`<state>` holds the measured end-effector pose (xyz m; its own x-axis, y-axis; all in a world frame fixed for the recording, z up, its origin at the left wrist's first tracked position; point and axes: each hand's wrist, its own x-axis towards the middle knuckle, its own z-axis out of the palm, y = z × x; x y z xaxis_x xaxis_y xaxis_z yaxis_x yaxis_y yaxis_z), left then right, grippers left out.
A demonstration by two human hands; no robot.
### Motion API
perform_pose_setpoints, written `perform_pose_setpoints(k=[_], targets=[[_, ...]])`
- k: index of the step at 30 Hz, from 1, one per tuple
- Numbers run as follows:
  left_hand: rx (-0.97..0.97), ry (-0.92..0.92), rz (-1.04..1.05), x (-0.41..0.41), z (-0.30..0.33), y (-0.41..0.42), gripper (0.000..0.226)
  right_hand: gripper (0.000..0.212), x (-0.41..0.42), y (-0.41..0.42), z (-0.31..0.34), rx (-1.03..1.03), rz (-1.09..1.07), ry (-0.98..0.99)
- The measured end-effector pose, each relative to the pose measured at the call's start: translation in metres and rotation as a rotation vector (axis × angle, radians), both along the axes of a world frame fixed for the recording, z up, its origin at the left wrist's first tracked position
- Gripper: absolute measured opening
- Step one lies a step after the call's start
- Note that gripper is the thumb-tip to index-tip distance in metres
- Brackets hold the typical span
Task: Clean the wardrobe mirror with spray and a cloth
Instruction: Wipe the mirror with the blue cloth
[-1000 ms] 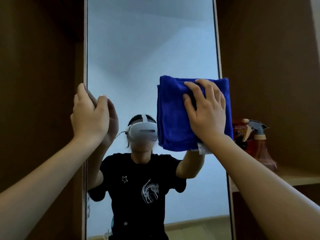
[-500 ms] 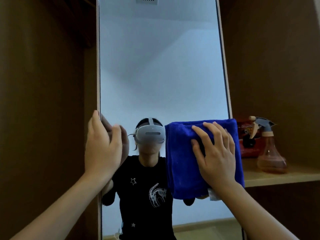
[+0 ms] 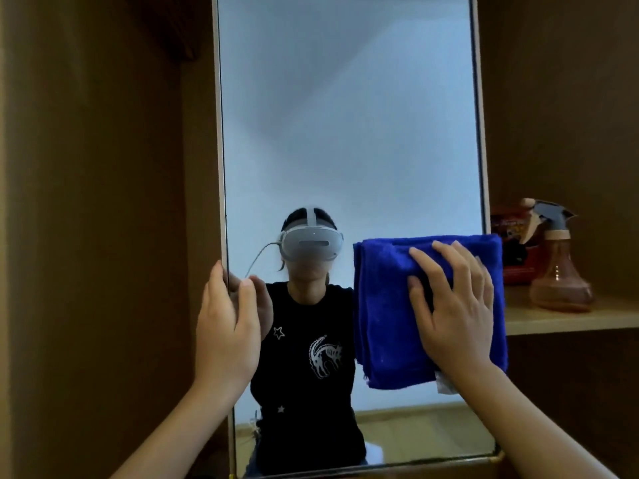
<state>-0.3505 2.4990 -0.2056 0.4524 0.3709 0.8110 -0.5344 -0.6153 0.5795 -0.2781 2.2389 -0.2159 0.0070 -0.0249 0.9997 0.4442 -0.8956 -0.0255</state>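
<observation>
Folded, fluffy bright-blue cloth (image 3: 390,316) flat against mirror (image 3: 349,133) around 4 o'clock, pressed by right hand (image 3: 453,305), fingers spread. Left hand (image 3: 226,326) gripping mirror's 9 o'clock edge. Spray bottle (image 3: 558,271) on shelf (image 3: 570,319), 3 o'clock.

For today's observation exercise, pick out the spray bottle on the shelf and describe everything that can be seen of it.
The spray bottle stands upright on the wooden shelf right of the mirror, untouched by either hand. It looks like clear, peach-tinted plastic, with a wide rounded base narrowing to a slim neck. On top sits a grey trigger head with a pale lever, its nozzle pointing left. A red box stands close beside it on the left; whether they touch cannot be told. No liquid level is readable.
</observation>
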Motion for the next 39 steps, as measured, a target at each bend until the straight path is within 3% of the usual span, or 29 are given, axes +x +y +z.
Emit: perform_pose_setpoints(k=[5, 14, 24, 33, 36, 39], targets=[[-0.024, 0.028, -0.046, -0.006, -0.012, 0.003, 0.06, 0.039, -0.003, 0.014, -0.046, -0.026, -0.034, 0.027], [-0.087, 0.051, -0.069, -0.017, -0.025, 0.0, 0.052, 0.033, 0.0, 0.052, 0.058, 0.039, -0.012, -0.06], [-0.085, 0.036, -0.027, -0.012, -0.035, -0.004, 0.052, 0.035, -0.006, 0.082, -0.056, -0.112, -0.076, -0.048], [-0.122, 0.03, -0.087, -0.015, -0.029, -0.007, 0.062, 0.032, -0.013, 0.138, 0.073, -0.054, 0.012, -0.087], [-0.143, 0.019, -0.109, -0.013, -0.029, -0.005, 0.067, 0.034, -0.015, 0.147, 0.071, -0.036, 0.004, -0.067], [-0.196, -0.006, -0.192, -0.012, -0.029, -0.002, 0.071, 0.034, -0.014, 0.148, 0.028, -0.069, -0.027, -0.081]])
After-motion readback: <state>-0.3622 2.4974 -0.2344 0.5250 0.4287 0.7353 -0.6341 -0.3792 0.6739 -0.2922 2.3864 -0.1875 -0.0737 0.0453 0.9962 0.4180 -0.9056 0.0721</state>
